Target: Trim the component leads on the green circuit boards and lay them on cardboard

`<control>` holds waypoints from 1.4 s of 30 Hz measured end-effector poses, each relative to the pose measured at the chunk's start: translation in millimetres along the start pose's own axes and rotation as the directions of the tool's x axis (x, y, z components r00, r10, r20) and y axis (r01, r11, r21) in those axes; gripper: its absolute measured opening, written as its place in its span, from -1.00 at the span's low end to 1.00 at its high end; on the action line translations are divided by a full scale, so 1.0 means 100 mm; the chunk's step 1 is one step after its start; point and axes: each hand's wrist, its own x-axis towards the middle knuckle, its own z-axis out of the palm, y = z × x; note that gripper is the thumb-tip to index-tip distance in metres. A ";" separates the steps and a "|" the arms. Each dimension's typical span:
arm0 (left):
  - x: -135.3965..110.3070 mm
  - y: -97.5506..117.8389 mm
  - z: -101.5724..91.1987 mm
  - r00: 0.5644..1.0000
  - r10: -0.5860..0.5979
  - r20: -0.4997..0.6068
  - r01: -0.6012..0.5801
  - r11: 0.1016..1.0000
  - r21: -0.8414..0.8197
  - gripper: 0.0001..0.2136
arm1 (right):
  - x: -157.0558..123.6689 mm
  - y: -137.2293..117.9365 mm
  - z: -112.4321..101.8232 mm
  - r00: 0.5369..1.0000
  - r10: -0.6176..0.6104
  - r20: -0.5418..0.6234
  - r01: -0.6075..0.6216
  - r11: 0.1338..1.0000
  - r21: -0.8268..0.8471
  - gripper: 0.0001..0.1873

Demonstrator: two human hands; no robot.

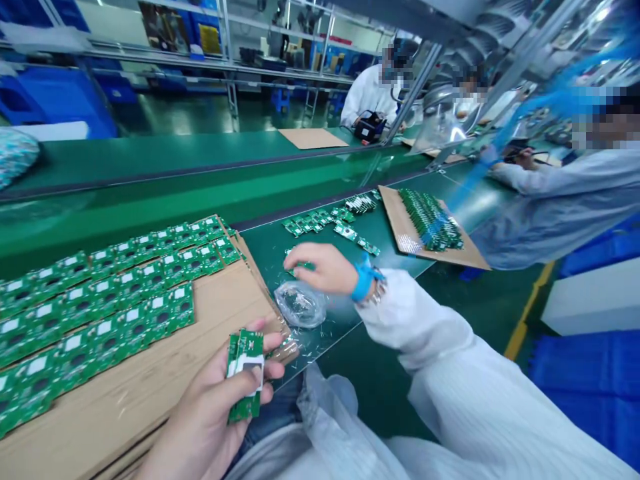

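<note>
Low centre, my left hand (210,407) grips a stack of circuit boards (245,380), thumb across the face; long axis near upright, faces toward me. Light, stiff, fragile, I judge: hold by the edges. My right hand (323,268) curls over a small board (306,266) on the surface (270,253); grip I cannot tell.

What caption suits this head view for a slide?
Left hand holds green circuit boards; right hand touches another board beside a clear bag.
</note>
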 end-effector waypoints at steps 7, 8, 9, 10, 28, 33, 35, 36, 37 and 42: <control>-0.05 0.05 0.09 0.998 0.019 -0.054 -0.014 0.997 0.078 -0.51 | 0.58 0.80 0.18 0.945 0.068 0.320 0.010 0.972 -0.236 -0.45; -0.05 0.06 0.10 0.997 0.032 -0.063 -0.027 0.997 0.077 -0.52 | 0.63 0.80 0.22 0.932 0.054 0.357 0.042 0.966 -0.254 -0.46; -0.05 0.06 0.11 0.996 0.045 -0.074 -0.040 0.996 0.073 -0.53 | 0.67 0.80 0.25 0.920 0.041 0.391 0.072 0.960 -0.270 -0.48; -0.05 0.06 0.10 0.995 0.055 -0.088 -0.049 0.997 0.067 -0.53 | 0.70 0.78 0.27 0.906 0.029 0.421 0.101 0.954 -0.283 -0.50; -0.03 0.07 -0.02 0.986 0.104 -0.130 -0.116 0.989 -0.087 -0.50 | 0.86 0.76 0.38 0.939 0.113 0.325 -0.041 0.975 -0.218 -0.69; -0.05 0.04 -0.04 0.974 0.197 -0.115 -0.206 0.975 -0.078 -0.45 | 0.94 0.73 0.35 0.954 0.151 0.259 -0.116 0.983 -0.143 -0.72; -0.05 0.03 -0.05 0.968 0.218 -0.127 -0.229 0.970 -0.086 -0.46 | 0.93 0.67 0.25 0.963 0.153 0.224 -0.131 0.985 -0.111 -0.72; -0.05 0.03 -0.05 0.966 0.223 -0.134 -0.237 0.967 -0.095 -0.46 | 0.91 0.63 0.16 0.968 0.149 0.204 -0.132 0.987 -0.094 -0.73; -0.04 0.03 -0.05 0.963 0.227 -0.144 -0.243 0.964 -0.105 -0.46 | 0.88 0.56 0.06 0.972 0.141 0.187 -0.128 0.989 -0.079 -0.74; 0.03 0.04 -0.04 0.968 0.187 -0.166 -0.212 0.966 -0.146 -0.51 | 0.61 0.02 -0.52 0.940 -0.242 0.241 0.155 0.931 0.331 -0.81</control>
